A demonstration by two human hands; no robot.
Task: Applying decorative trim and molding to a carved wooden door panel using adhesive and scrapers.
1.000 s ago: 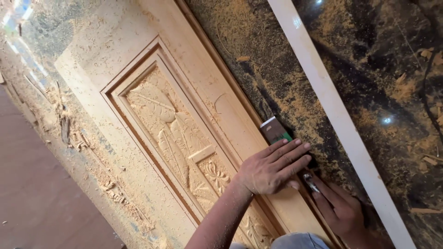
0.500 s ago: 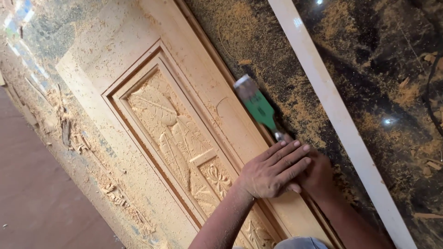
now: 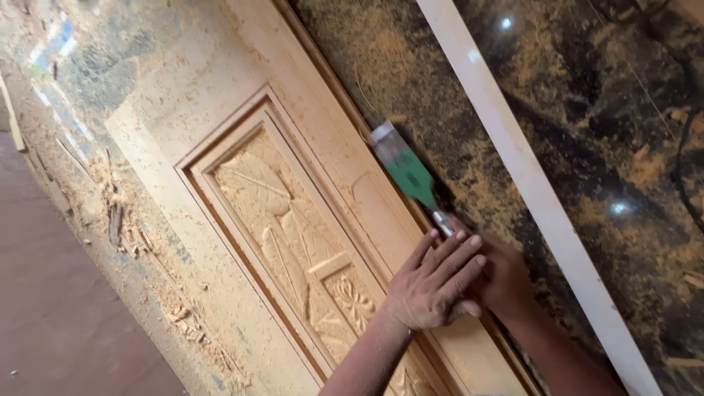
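A pale wooden door panel (image 3: 323,158) lies flat, with a framed inset of carved leaves and flowers (image 3: 293,235). A wide chisel with a green blade (image 3: 405,172) lies along the door's outer edge, its steel tip pointing up and left. My right hand (image 3: 506,282) grips the chisel's handle, which is hidden inside the hand. My left hand (image 3: 433,282) lies flat on the door frame, its fingers stretched across the chisel's shank and over my right hand.
The door rests on a dark marbled floor (image 3: 587,147) dusted with sawdust, crossed by a white strip (image 3: 513,154). Wood chips and shavings (image 3: 121,220) lie along the door's left side, beside a reddish-brown floor (image 3: 51,308).
My right hand has pushed the chisel forward along the door's edge, up and to the left. My left hand has stayed almost in place on the frame.
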